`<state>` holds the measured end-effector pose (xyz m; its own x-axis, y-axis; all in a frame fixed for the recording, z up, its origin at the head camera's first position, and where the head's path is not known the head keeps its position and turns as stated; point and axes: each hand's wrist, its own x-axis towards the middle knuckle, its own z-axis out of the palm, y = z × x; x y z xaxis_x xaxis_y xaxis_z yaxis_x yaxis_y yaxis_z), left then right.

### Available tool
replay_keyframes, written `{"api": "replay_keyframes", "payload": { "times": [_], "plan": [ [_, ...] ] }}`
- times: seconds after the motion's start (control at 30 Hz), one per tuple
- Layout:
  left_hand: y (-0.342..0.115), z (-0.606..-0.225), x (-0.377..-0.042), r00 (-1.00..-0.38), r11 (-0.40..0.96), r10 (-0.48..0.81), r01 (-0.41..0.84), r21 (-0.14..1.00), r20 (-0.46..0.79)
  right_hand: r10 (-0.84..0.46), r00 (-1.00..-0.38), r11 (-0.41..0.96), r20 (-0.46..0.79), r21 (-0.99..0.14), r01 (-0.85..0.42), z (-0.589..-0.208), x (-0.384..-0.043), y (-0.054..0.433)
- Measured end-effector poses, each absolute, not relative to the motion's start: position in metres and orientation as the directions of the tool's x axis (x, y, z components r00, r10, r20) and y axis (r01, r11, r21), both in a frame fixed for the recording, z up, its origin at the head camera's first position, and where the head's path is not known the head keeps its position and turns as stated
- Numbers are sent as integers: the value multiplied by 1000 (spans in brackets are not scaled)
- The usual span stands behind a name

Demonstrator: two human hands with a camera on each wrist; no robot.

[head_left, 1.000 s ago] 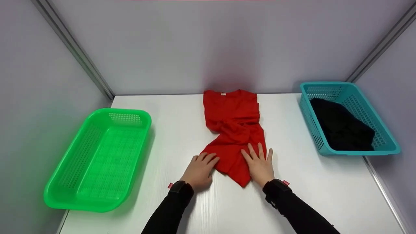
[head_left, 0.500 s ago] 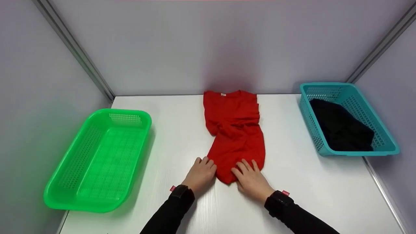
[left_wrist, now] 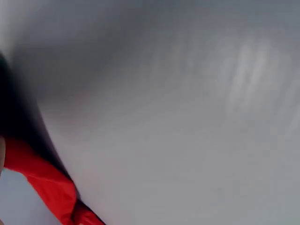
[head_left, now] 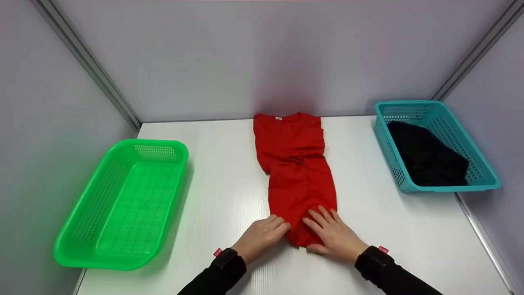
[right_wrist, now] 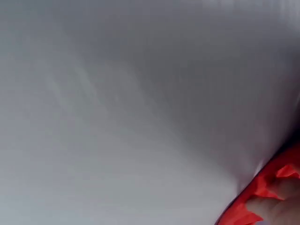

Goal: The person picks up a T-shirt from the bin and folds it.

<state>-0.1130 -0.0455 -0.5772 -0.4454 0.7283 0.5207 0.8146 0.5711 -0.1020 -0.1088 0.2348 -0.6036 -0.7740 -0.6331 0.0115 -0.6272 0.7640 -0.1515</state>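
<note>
A red T-shirt [head_left: 292,143], folded into a narrow strip, lies flat on the white table with its neck label at the far end. At its near left corner my left hand [head_left: 262,237] pinches the edge of the fabric, fingers bent over it. My right hand [head_left: 337,239] rests on the near right part, fingers spread over the cloth and thumb by the hem. Red fabric [left_wrist: 51,187] shows at the lower left of the left wrist view. The right wrist view has fingers [right_wrist: 281,206] on the shirt at the lower right corner.
On the left stands a green plastic basket [head_left: 172,196] with nothing in it. At the back right a turquoise basket [head_left: 387,151] holds a black cloth [head_left: 428,157]. Grey-white panels [head_left: 204,61] enclose the table at the back and sides.
The shirt's lower part has been drawn toward me and straightened, its lower left flap now in line with the rest. Both hands have moved nearer; the right hand's fingers bent, then spread again.
</note>
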Motion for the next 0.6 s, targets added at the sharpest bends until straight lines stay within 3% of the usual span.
{"api": "replay_keyframes", "payload": {
  "times": [0.1, 0.33, 0.47, 0.6],
  "plan": [
    [-37, -568, -111, -447, 553, 705, 832, -32, 551, -563, -827, 813, -12, -187, -551, -605, -101, 229],
    [-18, -555, -110, -465, 567, 644, 824, 29, 608, -326, -942, 875, 78, -352, -332, -610, -94, 194],
    [-19, -548, -111, -484, 579, 616, 813, 59, 621, -325, -938, 855, 121, -386, -346, -607, -93, 193],
    [-29, -543, -110, -513, 578, 598, 808, 112, 615, -407, -872, 812, 273, -329, -482, -603, -91, 216]
  ]
}}
